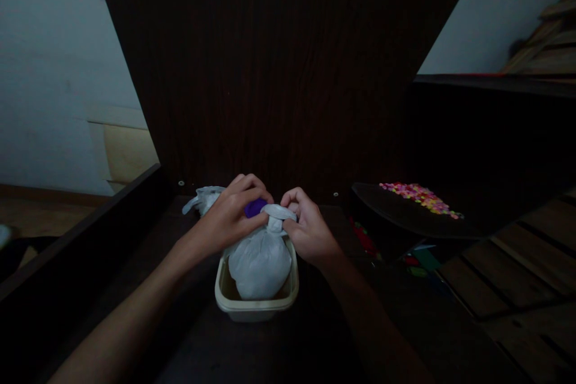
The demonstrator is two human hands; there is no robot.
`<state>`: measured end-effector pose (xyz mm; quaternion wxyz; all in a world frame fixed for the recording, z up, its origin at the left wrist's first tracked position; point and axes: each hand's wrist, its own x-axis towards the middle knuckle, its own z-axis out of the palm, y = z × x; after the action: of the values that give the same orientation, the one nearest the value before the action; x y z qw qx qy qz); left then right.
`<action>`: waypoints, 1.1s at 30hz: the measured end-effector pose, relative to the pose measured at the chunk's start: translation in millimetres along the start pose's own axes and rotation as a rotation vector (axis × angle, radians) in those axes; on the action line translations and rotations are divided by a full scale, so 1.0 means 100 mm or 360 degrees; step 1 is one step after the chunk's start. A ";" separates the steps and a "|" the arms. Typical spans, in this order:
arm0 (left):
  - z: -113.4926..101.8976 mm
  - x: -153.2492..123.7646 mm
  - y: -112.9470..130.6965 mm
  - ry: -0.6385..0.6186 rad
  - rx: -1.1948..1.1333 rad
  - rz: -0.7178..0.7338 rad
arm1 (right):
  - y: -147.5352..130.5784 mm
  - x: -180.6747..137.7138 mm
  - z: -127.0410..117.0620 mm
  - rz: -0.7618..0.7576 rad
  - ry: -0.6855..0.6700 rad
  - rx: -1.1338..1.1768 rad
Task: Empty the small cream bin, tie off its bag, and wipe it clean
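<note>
A filled white plastic bag [261, 267] sits in a cream rectangular tub [257, 306], its neck twisted into a loop or knot at the top. My left hand [236, 204] pinches the left side of that knot between thumb and fingers. On the right side, my right hand [308, 228] grips the knot with thumb and curled fingers. A purple round thing [255, 207] shows just behind my left fingers; its kind is hidden. Behind my left hand lies another white plastic bag [207, 197], partly covered.
A tall dark wooden panel [279, 72] rises directly behind the tub. A low dark side board [90, 231] runs along the left. At right, a curved dark shelf [396, 213] bears a strip of pink and yellow small pieces [420, 198], with wooden slats [517, 258] lower down.
</note>
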<state>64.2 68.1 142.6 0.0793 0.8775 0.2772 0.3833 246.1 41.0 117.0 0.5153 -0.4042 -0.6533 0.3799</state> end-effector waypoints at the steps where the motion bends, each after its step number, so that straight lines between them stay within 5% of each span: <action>1: 0.00 0.00 0.00 -0.0014 0.0003 -0.0007 | 0.00 0.01 0.01 -0.0001 -0.0008 0.0013; 7: -0.03 0.02 0.00 -0.0068 -0.0035 -0.0052 | -0.06 0.01 0.00 -0.0018 -0.0079 -0.0003; 12: -0.06 0.02 -0.03 -0.0138 -0.0264 -0.0129 | -0.13 -0.01 -0.08 -0.0192 0.0103 -0.0260; 18: -0.09 0.02 -0.04 -0.0198 -0.0447 -0.0122 | -0.16 -0.02 -0.17 0.0054 -0.0004 -0.0438; 33: -0.16 0.00 -0.06 -0.0357 -0.0469 -0.0127 | -0.15 0.03 -0.15 0.0104 -0.0025 0.0201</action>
<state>50.0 72.1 152.0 0.2526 0.8818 0.2421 0.3162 258.0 39.1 134.4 0.5219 -0.3891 -0.6185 0.4402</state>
